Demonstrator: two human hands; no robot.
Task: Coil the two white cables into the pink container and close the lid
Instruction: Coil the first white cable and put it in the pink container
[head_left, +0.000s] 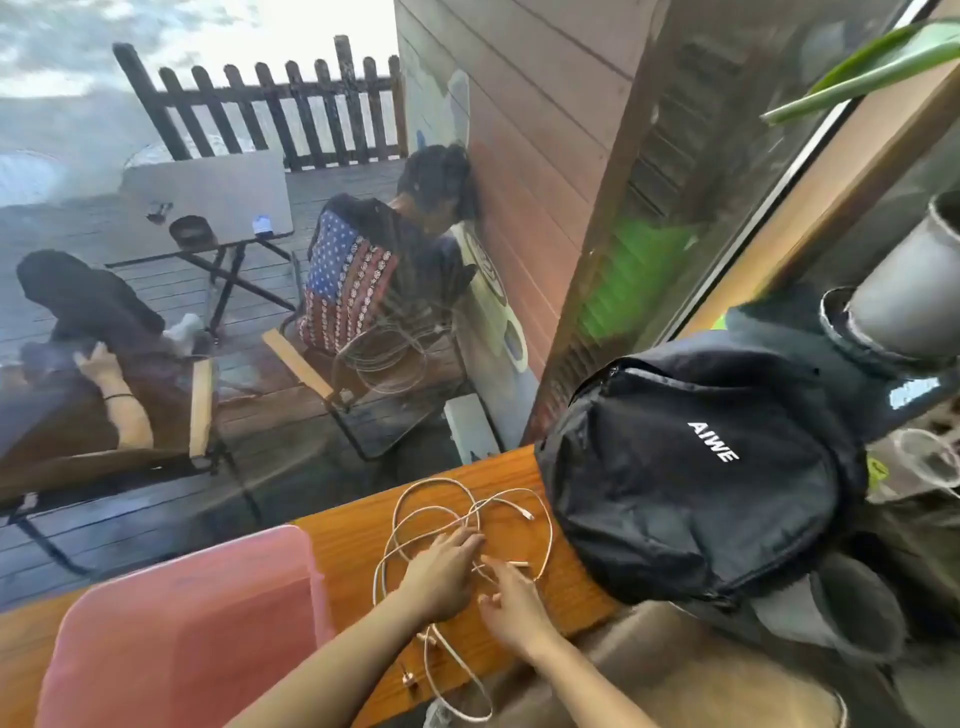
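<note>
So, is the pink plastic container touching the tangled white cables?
Apart. The head view shows bare wooden counter between the pink plastic container and the tangled white cables.

Black backpack (691, 467) on wooden counter (358, 540); grey pot (904, 291) behind; two people seated outside window.

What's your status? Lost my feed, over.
Left hand flat on tangled white cables; right hand pinching one strand. Pink container lid shut. Black backpack crowding the right.

Pink container (176, 623) cut off below; cable (457, 670) end perhaps too.
</note>
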